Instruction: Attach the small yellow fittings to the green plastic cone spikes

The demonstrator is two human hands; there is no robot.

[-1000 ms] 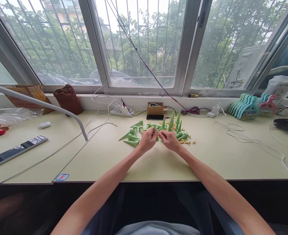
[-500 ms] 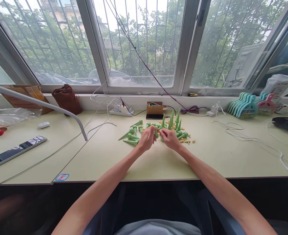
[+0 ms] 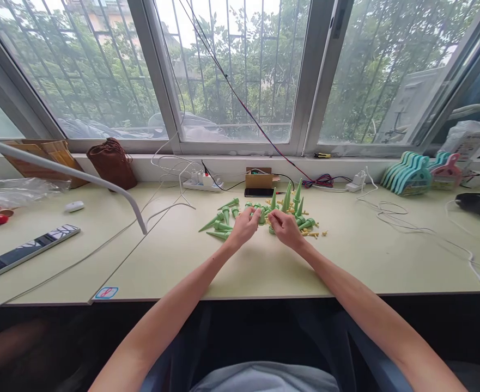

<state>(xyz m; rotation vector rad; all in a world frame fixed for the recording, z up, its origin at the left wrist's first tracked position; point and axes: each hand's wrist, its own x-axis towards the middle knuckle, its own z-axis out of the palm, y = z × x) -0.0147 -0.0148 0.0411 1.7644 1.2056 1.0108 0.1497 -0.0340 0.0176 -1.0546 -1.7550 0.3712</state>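
"What are the hands working over?"

"A pale tabletop [image 3: 162, 261] pushed up to a barred window [image 3: 231, 81], with trees outside. A seam crosses it on the left, beside a small sticker [image 3: 106, 293] at the near edge."

"And the grip?"

"The left hand [image 3: 245, 226] has its fingers closed around a green piece [image 3: 261, 216], at the middle of the table. The right hand [image 3: 285, 227], just beside it, has its fingertips drawn narrow; I can't tell whether anything sits between them."

"What's close by?"

"Green spikes [image 3: 219, 235] lie to the left, more green cones [image 3: 286, 198] stand upright on the far right of the hands, and small yellow pieces [image 3: 313, 234] are scattered to the right."

"How much room is there?"

"A broad strip of tabletop runs from the pile to the near edge, under the forearms. Leftward, it reaches a curved white rod [image 3: 117, 189]; rightward, a loose white cable [image 3: 439, 235]. The far side is tighter: a cardboard box [image 3: 259, 179] and a flat black device [image 3: 260, 192] are near the pile, and a white power strip [image 3: 202, 185] lies to their left."
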